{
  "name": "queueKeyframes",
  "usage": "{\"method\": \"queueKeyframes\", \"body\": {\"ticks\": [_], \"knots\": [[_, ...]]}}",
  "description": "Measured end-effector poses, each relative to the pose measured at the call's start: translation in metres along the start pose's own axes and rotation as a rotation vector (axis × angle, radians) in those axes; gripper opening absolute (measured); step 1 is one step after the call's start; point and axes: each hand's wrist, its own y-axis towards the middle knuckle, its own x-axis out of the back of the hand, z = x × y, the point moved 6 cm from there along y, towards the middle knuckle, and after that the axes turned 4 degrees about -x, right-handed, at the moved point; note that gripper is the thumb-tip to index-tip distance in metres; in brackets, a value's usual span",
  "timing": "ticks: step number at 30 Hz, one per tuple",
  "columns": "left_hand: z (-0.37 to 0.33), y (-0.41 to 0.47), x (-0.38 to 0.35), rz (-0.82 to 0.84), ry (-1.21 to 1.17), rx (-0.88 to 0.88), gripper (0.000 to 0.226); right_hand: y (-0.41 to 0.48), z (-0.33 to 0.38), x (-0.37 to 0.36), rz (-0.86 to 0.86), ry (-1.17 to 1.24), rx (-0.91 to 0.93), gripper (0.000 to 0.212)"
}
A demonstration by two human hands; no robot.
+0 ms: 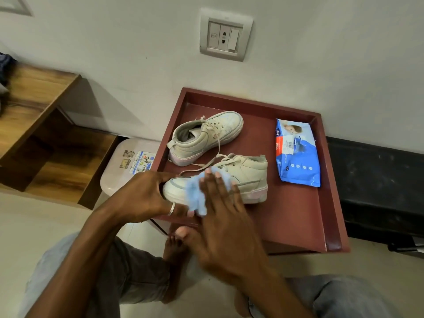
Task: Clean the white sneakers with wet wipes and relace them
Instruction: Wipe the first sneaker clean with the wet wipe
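Lowest in the frame, the right hand (224, 226) lies flat, its fingers straight and close together. It presses a crumpled light-blue wet wipe (195, 193) against the side of the near cream-white high-top sneaker (250, 175). Just left of it, the left hand (146, 196) curls round the toe of that shoe and pins it to the dark red square counter with a raised rim (286, 216), at centre frame.

The step in hand looks like wiping the upper of this first shoe. To do it well, I would steady the toe firmly so the shoe cannot skid. I would rub in short strokes with even pressure from the flat fingers. The wipe is best refolded to a fresh face once it greys. The pinkish sole edge and the seams probably need fingertip work, not a broad palm. The loose cream laces (202, 167) trail beside the wipe and could snag, so they are better pulled out first.

Further up the frame the second cream-white sneaker (206, 136) lies apart from the first, laces loose. To the right lies a blue plastic pack of wet wipes (297, 154), within easy reach for a fresh sheet.
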Motion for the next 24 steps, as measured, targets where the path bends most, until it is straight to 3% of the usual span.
{"method": "queueKeyframes", "body": {"ticks": [4, 11, 15, 18, 24], "knots": [[0.006, -0.001, 0.002, -0.012, 0.118, -0.023, 0.067, -0.001, 0.021, -0.008, 0.032, -0.081, 0.110, 0.084], [-0.002, 0.001, -0.001, 0.053, -0.054, 0.003, 0.067, 0.009, -0.064, 0.012, -0.070, -0.192, -0.248, 0.084], [0.004, -0.002, -0.004, 0.065, 0.013, 0.010, 0.073, 0.007, -0.024, -0.001, -0.049, -0.089, -0.135, 0.089], [0.005, -0.002, -0.002, 0.060, 0.032, 0.008, 0.074, 0.003, -0.033, 0.005, -0.054, -0.189, -0.100, 0.080], [0.002, 0.001, -0.003, 0.070, -0.073, 0.027, 0.067, -0.003, -0.081, 0.029, -0.110, -0.401, -0.373, 0.082]]}}
